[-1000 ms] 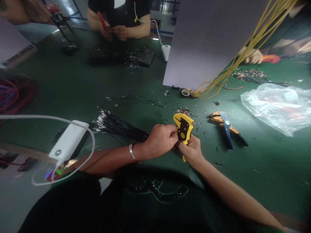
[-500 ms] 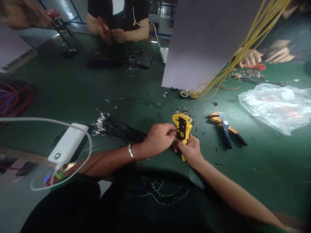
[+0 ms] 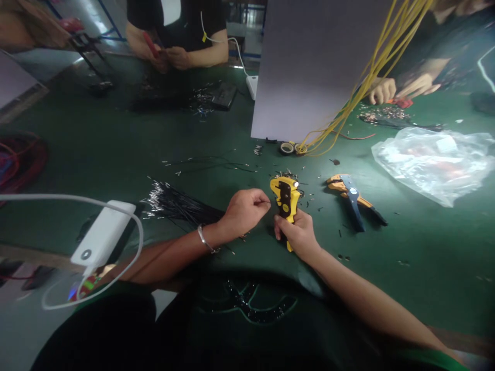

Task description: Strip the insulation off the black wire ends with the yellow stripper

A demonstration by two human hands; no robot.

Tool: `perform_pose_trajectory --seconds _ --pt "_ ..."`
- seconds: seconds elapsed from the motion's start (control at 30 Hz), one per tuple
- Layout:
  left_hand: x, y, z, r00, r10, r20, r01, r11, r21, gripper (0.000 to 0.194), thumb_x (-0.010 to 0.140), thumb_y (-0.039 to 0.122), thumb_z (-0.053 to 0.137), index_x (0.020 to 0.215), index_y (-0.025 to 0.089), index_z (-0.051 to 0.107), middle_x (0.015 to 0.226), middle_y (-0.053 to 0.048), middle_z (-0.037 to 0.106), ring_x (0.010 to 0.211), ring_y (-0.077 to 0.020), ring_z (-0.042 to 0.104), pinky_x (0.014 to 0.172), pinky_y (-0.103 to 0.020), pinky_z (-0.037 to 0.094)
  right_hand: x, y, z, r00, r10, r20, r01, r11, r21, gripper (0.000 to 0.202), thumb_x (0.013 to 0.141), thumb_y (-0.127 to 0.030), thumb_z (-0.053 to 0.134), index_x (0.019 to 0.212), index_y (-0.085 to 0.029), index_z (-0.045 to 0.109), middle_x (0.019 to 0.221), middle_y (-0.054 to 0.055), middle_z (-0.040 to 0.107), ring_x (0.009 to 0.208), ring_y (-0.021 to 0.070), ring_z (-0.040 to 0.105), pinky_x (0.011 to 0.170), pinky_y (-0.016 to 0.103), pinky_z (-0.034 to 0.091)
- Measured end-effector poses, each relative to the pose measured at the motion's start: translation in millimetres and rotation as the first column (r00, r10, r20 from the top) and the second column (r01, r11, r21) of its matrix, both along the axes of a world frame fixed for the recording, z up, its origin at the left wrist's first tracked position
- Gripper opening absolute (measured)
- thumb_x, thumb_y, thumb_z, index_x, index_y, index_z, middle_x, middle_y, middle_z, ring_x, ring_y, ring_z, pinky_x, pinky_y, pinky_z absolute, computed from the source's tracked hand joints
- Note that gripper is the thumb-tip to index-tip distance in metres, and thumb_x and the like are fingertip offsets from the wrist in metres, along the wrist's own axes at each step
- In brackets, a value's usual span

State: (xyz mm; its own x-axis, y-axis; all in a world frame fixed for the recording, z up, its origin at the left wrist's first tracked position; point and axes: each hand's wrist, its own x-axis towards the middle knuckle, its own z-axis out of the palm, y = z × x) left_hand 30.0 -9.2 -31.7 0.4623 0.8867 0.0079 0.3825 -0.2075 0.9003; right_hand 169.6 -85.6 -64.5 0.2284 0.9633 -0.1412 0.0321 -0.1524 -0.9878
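Observation:
My right hand [image 3: 299, 232] is wrapped round the handles of a yellow wire stripper [image 3: 285, 198], held upright with its head away from me. Just left of the tool's jaws, my left hand [image 3: 247, 208] is closed in a pinch on a thin black wire [image 3: 269, 202]; only its tip shows past the fingers. Under and beyond the left forearm lies a bundle of black wires [image 3: 181, 202], their bright stripped ends pointing left. Small cut scraps [image 3: 284, 175] are scattered behind the stripper's head.
A blue and orange wire stripper [image 3: 351, 196] lies to the right, before a clear plastic bag [image 3: 433, 159]. Tape rolls [image 3: 286, 148] and yellow wires [image 3: 344, 121] are by a grey panel [image 3: 309, 67]. A white power bank [image 3: 102, 234] with a cable sits left. Co-workers' hands [image 3: 176, 57] work across the table.
My left hand has drawn back left from the stripper's jaws, leaving a gap, with the wire tip now in the open. The right hand keeps its hold. The whole view has shifted slightly.

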Motion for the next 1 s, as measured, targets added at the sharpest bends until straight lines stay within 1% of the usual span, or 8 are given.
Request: perform_pose_trajectory --seconds 0.23,0.33,0.43,0.57,0.67,0.77,0.87,1.0 --pt "2.0 1.4 2.9 1.000 0.007 -0.005 -0.007 0.999 -0.038 0.012 0.075 0.016 0.057 0.068 0.012 0.067 0.063 -0.003 0.065 0.058 -0.0109 0.053 0.054 -0.022 0.042 -1.0 1.7 1.3 0.999 0.007 -0.038 -0.008 1.000 -0.024 0.022 0.072 -0.028 0.061 0.058 -0.021 0.045 0.038 -0.005 0.049 0.033 0.0094 0.043 0.037 0.023 0.034" --pt "3.0 2.0 1.2 1.000 0.013 -0.018 -0.014 0.999 -0.035 0.012 0.074 0.015 0.058 0.068 0.012 0.067 0.062 -0.003 0.065 0.058 -0.0109 0.053 0.055 -0.022 0.041 -1.1 3.0 -2.7 0.997 -0.018 -0.070 0.015 0.999 -0.039 0.022 0.071 -0.025 0.061 0.058 -0.021 0.045 0.037 -0.006 0.048 0.030 0.0087 0.041 0.035 0.023 0.032" --pt "2.0 4.6 0.0 1.000 0.014 -0.018 -0.015 0.999 -0.033 0.013 0.075 0.015 0.057 0.068 0.012 0.068 0.063 -0.003 0.066 0.059 -0.0111 0.054 0.056 -0.023 0.042 1.2 4.6 -8.2 0.992 -0.017 -0.122 0.013 0.999 -0.039 0.016 0.071 -0.023 0.062 0.062 -0.020 0.048 0.039 -0.006 0.050 0.030 0.0090 0.041 0.034 0.023 0.032" --pt "-5.1 13.3 6.9 0.999 0.039 -0.017 -0.039 0.999 0.004 0.013 0.075 0.015 0.058 0.069 0.012 0.069 0.065 -0.003 0.068 0.060 -0.0114 0.056 0.058 -0.023 0.042 10.9 5.1 -7.9 0.962 0.085 -0.259 -0.090 0.996 -0.009 0.009 0.070 -0.021 0.064 0.074 -0.016 0.057 0.047 -0.004 0.058 0.037 0.0123 0.051 0.044 0.026 0.042" --pt "-13.4 22.5 16.5 0.997 0.066 -0.025 -0.064 0.996 0.069 0.012 0.074 0.018 0.059 0.070 0.013 0.070 0.061 -0.001 0.065 0.058 -0.0104 0.054 0.056 -0.022 0.040 19.9 3.1 -1.2 0.923 0.179 -0.340 -0.179 0.983 0.030 0.012 0.070 -0.017 0.064 0.081 -0.015 0.061 0.058 0.000 0.064 0.050 0.0163 0.059 0.055 0.031 0.048" --pt "-20.8 29.8 23.6 0.998 0.065 -0.025 -0.061 0.991 0.115 0.013 0.074 0.018 0.060 0.069 0.014 0.070 0.057 0.001 0.061 0.055 -0.0090 0.050 0.052 -0.021 0.036 25.7 0.5 4.6 0.869 0.277 -0.409 -0.266 0.960 0.087 0.016 0.069 -0.016 0.065 0.084 -0.014 0.063 0.068 0.003 0.067 0.061 0.0202 0.063 0.063 0.037 0.051" --pt "-24.9 32.3 27.1 0.999 0.037 -0.004 -0.036 0.994 0.105 0.012 0.074 0.018 0.061 0.068 0.014 0.070 0.056 0.002 0.058 0.053 -0.0078 0.047 0.051 -0.021 0.035 26.9 -1.5 4.9 0.821 0.370 -0.434 -0.353 0.928 0.122 0.021 0.069 -0.018 0.068 0.089 -0.014 0.064 0.074 0.005 0.068 0.067 0.0226 0.064 0.068 0.041 0.051" --pt "-25.4 30.6 30.3 0.999 0.001 0.036 -0.003 0.999 0.047 0.010 0.073 0.019 0.063 0.070 0.014 0.071 0.056 0.002 0.057 0.052 -0.0071 0.043 0.050 -0.021 0.034 24.6 -3.3 1.8 0.766 0.432 -0.475 -0.419 0.897 0.140 0.026 0.068 -0.019 0.070 0.093 -0.015 0.064 0.076 0.006 0.068 0.067 0.0225 0.063 0.069 0.042 0.052"
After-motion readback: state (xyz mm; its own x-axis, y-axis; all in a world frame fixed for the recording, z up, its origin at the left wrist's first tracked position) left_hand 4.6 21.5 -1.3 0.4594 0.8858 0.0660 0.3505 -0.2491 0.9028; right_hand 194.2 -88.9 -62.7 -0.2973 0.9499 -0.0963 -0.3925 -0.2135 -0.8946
